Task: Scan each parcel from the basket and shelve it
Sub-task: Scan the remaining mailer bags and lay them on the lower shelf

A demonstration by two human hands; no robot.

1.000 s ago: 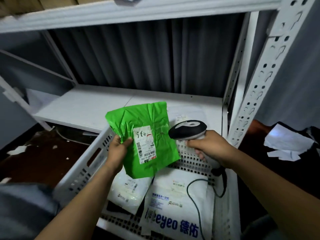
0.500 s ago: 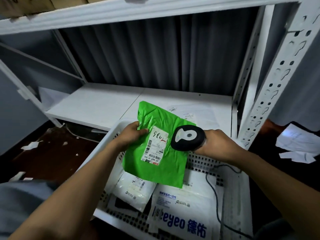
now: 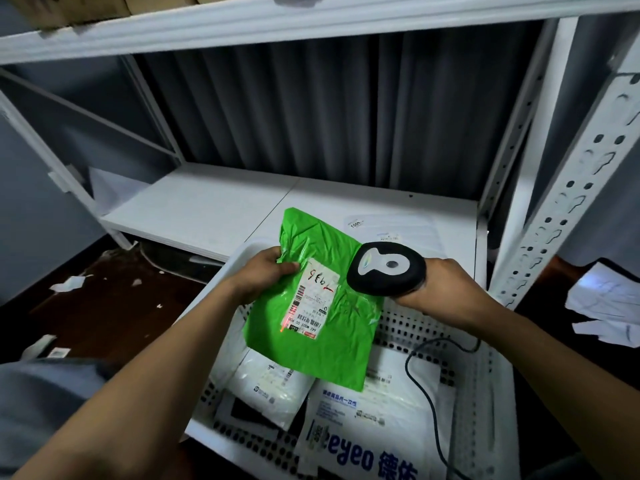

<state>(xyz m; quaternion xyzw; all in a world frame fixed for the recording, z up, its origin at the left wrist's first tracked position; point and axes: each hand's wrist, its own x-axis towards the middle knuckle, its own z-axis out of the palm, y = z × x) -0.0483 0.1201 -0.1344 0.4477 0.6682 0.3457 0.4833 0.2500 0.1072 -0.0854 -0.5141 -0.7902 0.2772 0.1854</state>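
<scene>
White shelf (image 3: pixel 194 209), a flat white parcel (image 3: pixel 408 223) near its right edge. Over the basket's (image 3: pixel 408 318) far rim, the left hand's (image 3: pixel 263 275) grip pinches the green parcel's (image 3: pixel 311 341) left edge. The right hand's (image 3: pixel 440 289) grip clamps the scanner (image 3: pixel 386 271) beside it.

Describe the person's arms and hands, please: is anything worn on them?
The left hand and right hand are bare: no gloves, no watch or band at the wrists, no ring that shows. The left forearm and right forearm are uncovered; no sleeve reaches them. Grey cloth at the lower left may be clothing, but which garment I cannot tell.
</scene>
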